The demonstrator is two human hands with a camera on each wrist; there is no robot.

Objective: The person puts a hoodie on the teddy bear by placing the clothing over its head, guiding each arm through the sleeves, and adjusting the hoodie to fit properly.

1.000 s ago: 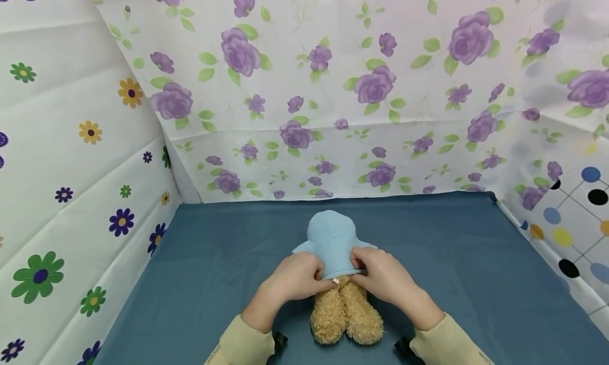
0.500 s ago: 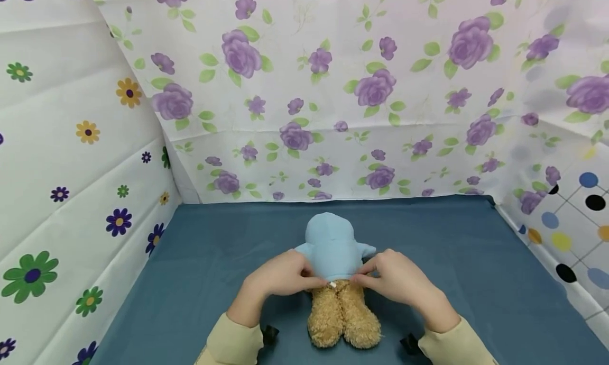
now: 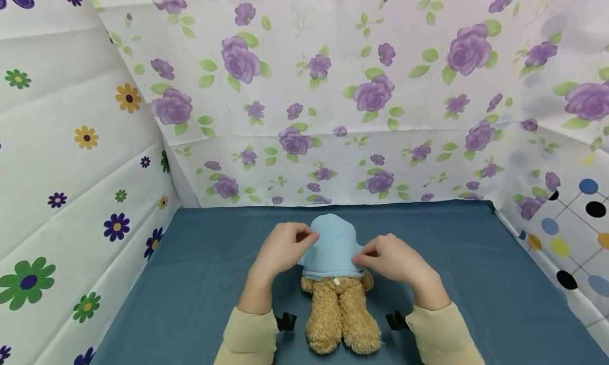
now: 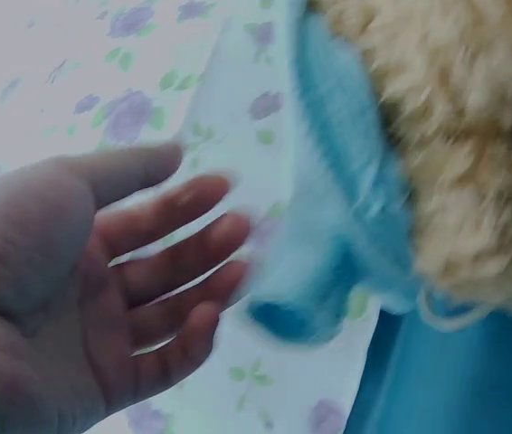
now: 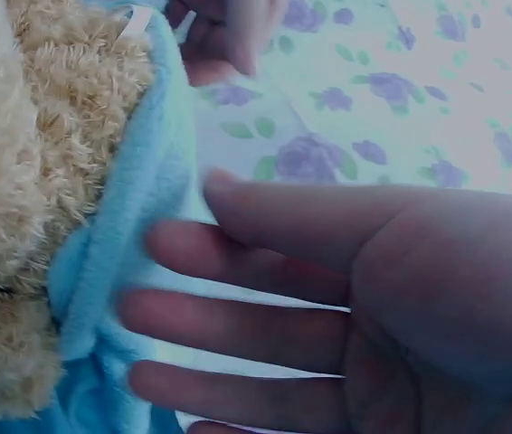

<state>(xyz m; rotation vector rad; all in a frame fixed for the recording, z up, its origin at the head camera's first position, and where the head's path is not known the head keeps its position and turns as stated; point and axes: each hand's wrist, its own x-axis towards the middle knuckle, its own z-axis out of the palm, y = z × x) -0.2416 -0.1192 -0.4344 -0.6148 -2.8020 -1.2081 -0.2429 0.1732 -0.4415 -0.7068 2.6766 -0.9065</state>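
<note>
A tan curly plush toy (image 3: 340,320) lies on the table with its legs toward me, a light blue garment (image 3: 333,251) covering its upper part. A small white tag (image 3: 337,281) shows below the hem. My left hand (image 3: 284,248) is at the garment's upper left edge; in the left wrist view its fingers are loosely spread, apart from the blue sleeve (image 4: 297,312). My right hand (image 3: 392,259) is by the garment's right side. The right wrist view shows its fingers fairly straight beside the blue cloth (image 5: 129,199); whether they touch it, I cannot tell. The toy's head is hidden.
A dark blue cloth (image 3: 228,259) covers the table. Flower-printed sheets (image 3: 295,90) hang behind and on the left (image 3: 57,143), and a dotted sheet (image 3: 578,238) on the right. Dark straps (image 3: 286,321) show by both wrists.
Both hands have let go of the hem. The left has moved up to the hood-like top, the right slightly up along the side. The hem lies wider, and the toy's paws show beneath it.
</note>
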